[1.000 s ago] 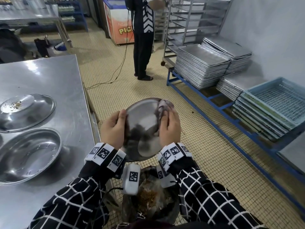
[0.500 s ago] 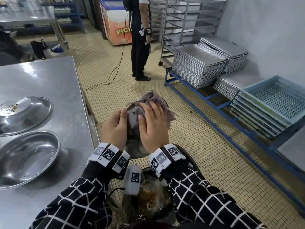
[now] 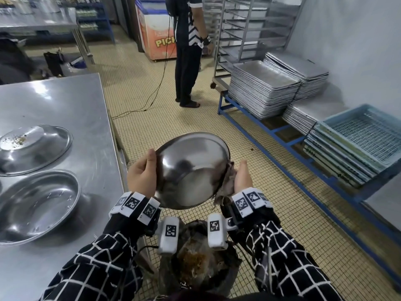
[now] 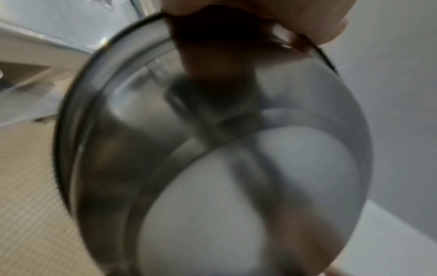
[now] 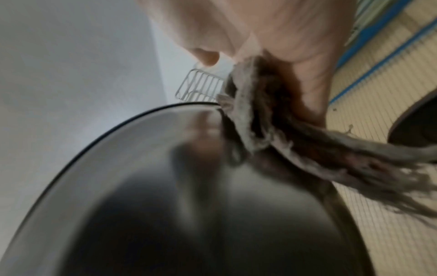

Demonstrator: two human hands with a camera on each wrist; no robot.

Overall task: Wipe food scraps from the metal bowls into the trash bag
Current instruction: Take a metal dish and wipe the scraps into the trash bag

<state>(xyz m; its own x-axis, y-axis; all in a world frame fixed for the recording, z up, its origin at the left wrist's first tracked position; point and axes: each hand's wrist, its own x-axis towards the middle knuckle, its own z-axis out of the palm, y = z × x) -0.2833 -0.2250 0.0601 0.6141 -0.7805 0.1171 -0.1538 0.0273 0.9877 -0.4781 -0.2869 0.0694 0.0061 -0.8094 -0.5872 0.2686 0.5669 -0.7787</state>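
While you are tilting the metal bowl (image 3: 193, 170) over the trash bag (image 3: 195, 266), your left hand (image 3: 142, 177) is gripping its left rim, thumb curled over the edge, and your right hand (image 3: 243, 178) is holding a grey rag (image 3: 226, 183) bunched against the right rim. The right wrist view is showing that rag (image 5: 272, 134) pinched between palm and fingers, with frayed threads trailing off below the bowl.

The bowl's inside is looking mostly clean from the head view, though the wrist views are too blurred to rule out small bits. The bag is sitting directly below your wrists, already holding brownish scraps.

Here is what I judge could be going wrong for you. The bowl is hanging on one thumb-and-finger grip at the edge; a firm sweep from the rag side is likely to twist it out of that hand. The bowl's far lip is reaching out past the bag's mouth, so scraps pushed outward could be landing on the tiled floor (image 3: 217, 135). The loose threads could be catching on the rim or dragging residue back in.

Two more bowls are waiting on the steel table (image 3: 65, 101): the farther one (image 3: 34, 146), still carrying scraps, and the nearer one (image 3: 36, 205).
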